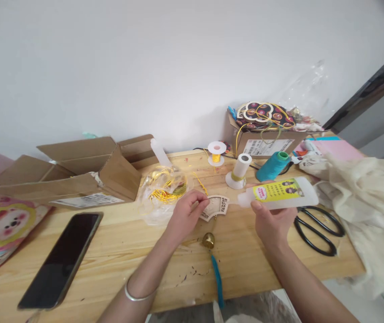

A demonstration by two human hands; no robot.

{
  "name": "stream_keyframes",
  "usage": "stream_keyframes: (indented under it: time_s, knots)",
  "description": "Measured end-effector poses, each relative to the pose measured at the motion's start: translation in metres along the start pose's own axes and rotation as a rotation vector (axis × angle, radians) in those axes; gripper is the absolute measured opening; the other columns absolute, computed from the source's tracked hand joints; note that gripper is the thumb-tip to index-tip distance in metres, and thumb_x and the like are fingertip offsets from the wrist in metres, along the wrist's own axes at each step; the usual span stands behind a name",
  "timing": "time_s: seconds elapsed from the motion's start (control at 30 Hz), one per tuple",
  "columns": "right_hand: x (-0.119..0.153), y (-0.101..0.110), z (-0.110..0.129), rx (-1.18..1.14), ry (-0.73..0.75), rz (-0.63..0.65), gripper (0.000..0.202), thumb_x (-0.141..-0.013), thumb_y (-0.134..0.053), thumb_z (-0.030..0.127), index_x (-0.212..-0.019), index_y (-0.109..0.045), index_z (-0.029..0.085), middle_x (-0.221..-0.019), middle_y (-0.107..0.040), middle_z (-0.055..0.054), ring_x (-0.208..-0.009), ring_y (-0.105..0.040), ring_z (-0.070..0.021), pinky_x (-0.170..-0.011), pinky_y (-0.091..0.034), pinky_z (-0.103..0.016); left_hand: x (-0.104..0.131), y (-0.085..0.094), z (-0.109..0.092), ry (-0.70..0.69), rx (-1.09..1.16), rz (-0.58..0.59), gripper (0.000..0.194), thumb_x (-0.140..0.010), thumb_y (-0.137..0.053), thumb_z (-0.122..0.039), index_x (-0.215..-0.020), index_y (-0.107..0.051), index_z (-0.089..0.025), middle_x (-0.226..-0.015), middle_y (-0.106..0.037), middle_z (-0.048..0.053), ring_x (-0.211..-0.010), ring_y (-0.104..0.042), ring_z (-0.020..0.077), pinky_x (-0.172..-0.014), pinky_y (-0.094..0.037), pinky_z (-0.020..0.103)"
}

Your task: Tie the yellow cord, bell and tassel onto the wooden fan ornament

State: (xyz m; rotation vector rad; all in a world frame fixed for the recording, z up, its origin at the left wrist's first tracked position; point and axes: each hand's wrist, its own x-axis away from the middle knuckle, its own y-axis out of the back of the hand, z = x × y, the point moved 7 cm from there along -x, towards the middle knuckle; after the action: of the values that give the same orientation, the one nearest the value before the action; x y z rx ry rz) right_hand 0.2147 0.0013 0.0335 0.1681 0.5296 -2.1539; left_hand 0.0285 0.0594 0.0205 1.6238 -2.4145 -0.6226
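Observation:
My left hand (pixel 188 214) pinches the left edge of a fan-shaped wooden ornament (pixel 219 206) with cut-out lattice sides. A yellow cord (pixel 200 181) runs from its top. Below it hang a brass bell (pixel 208 241) and a teal tassel (pixel 217 280), which reaches the table's front edge. My right hand (pixel 274 226) is closed around a clear glue bottle (pixel 308 190) with a yellow label. The bottle lies nearly level, its nozzle pointing left at the ornament's right end. Whether the nozzle touches the wood, I cannot tell.
Left are an open cardboard box (pixel 77 190), a phone (pixel 60 260) and a bag of yellow cords (pixel 165 190). Behind stand a yellow thread spool (pixel 216 154), a white spool (pixel 241 170), a teal thread cone (pixel 272 166) and a filled box (pixel 266 144). Scissors (pixel 320 231) and cream cloth (pixel 373 215) lie right.

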Motion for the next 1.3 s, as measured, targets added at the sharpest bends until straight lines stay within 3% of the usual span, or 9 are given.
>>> stream_keyframes:
  time_s: [0.17, 0.3, 0.47, 0.7, 0.87, 1.0, 1.13, 1.2, 1.3]
  knots:
    - [-0.003, 0.006, 0.003, -0.042, 0.034, -0.047, 0.034, -0.058, -0.072, 0.022, -0.089, -0.057, 0.016, -0.078, -0.066, -0.005, -0.066, -0.062, -0.019, -0.061, -0.052, -0.035, -0.01, -0.023, -0.015, -0.36, -0.683, 0.197, 0.02, -0.085, -0.042, -0.022, -0.078, -0.059, -0.014, -0.084, -0.057, 0.006, -0.082, -0.047, 0.0186, -0.074, -0.039, 0.032]
    - [-0.005, 0.008, 0.007, -0.04, 0.04, -0.056, 0.033, -0.058, -0.071, 0.024, -0.087, -0.058, 0.016, -0.079, -0.065, -0.007, -0.066, -0.062, -0.0193, -0.061, -0.051, -0.035, -0.015, -0.038, -0.017, -0.449, -0.96, 0.271, 0.021, -0.085, -0.041, -0.02, -0.078, -0.059, -0.014, -0.082, -0.055, 0.006, -0.082, -0.045, 0.0198, -0.078, -0.036, 0.035]
    - [-0.007, 0.01, 0.008, -0.073, 0.009, -0.052, 0.035, -0.058, -0.071, 0.025, -0.088, -0.057, 0.016, -0.08, -0.064, -0.007, -0.069, -0.062, -0.0205, -0.064, -0.052, -0.039, -0.015, -0.046, -0.027, -0.473, -1.148, 0.358, 0.016, -0.082, -0.043, -0.015, -0.079, -0.059, -0.013, -0.081, -0.054, 0.007, -0.083, -0.044, 0.0212, -0.084, -0.032, 0.04]
    - [-0.007, 0.011, 0.009, -0.082, 0.003, -0.044, 0.033, -0.059, -0.07, 0.025, -0.089, -0.057, 0.017, -0.081, -0.064, -0.007, -0.069, -0.062, -0.0204, -0.066, -0.052, -0.039, -0.016, -0.056, -0.039, -0.521, -1.223, 0.412, 0.013, -0.077, -0.047, -0.006, -0.077, -0.059, -0.013, -0.081, -0.054, 0.008, -0.083, -0.046, 0.0225, -0.086, -0.03, 0.044]
    - [-0.007, 0.013, 0.01, -0.111, 0.011, -0.061, 0.034, -0.06, -0.07, 0.023, -0.09, -0.057, 0.017, -0.081, -0.064, -0.007, -0.07, -0.062, -0.0204, -0.066, -0.051, -0.039, -0.018, -0.055, -0.042, -0.484, -1.195, 0.494, 0.014, -0.077, -0.049, -0.009, -0.068, -0.059, -0.013, -0.075, -0.056, 0.008, -0.077, -0.048, 0.022, -0.071, -0.037, 0.036]
    - [-0.007, 0.015, 0.009, -0.101, 0.012, -0.082, 0.035, -0.06, -0.07, 0.025, -0.091, -0.056, 0.017, -0.081, -0.064, -0.006, -0.07, -0.062, -0.0208, -0.066, -0.051, -0.04, -0.027, -0.034, -0.045, -0.41, -1.026, 0.481, 0.02, -0.081, -0.049, -0.023, -0.068, -0.061, -0.014, -0.071, -0.057, 0.007, -0.071, -0.051, 0.0191, -0.064, -0.038, 0.031]
    - [-0.008, 0.015, 0.011, -0.068, 0.035, -0.085, 0.035, -0.061, -0.069, 0.028, -0.092, -0.056, 0.019, -0.081, -0.064, -0.006, -0.068, -0.061, -0.0204, -0.063, -0.05, -0.038, -0.032, -0.003, -0.052, -0.33, -0.839, 0.344, 0.021, -0.083, -0.045, -0.027, -0.081, -0.063, -0.016, -0.078, -0.059, 0.005, -0.078, -0.054, 0.0175, -0.07, -0.04, 0.03]
    - [-0.008, 0.015, 0.012, -0.057, 0.04, -0.098, 0.038, -0.061, -0.069, 0.029, -0.095, -0.055, 0.018, -0.081, -0.064, -0.007, -0.068, -0.061, -0.0205, -0.063, -0.05, -0.038, -0.026, 0.008, -0.051, -0.313, -0.766, 0.274, 0.021, -0.084, -0.044, -0.027, -0.092, -0.061, -0.017, -0.085, -0.06, 0.005, -0.083, -0.054, 0.0177, -0.074, -0.042, 0.031]
    - [-0.009, 0.015, 0.013, -0.055, 0.045, -0.11, 0.041, -0.061, -0.069, 0.029, -0.096, -0.054, 0.018, -0.08, -0.065, -0.007, -0.068, -0.061, -0.0203, -0.064, -0.05, -0.037, -0.003, 0.01, -0.038, -0.327, -0.687, 0.228, 0.024, -0.084, -0.044, -0.027, -0.102, -0.057, -0.019, -0.091, -0.059, 0.006, -0.086, -0.053, 0.0177, -0.077, -0.043, 0.034]
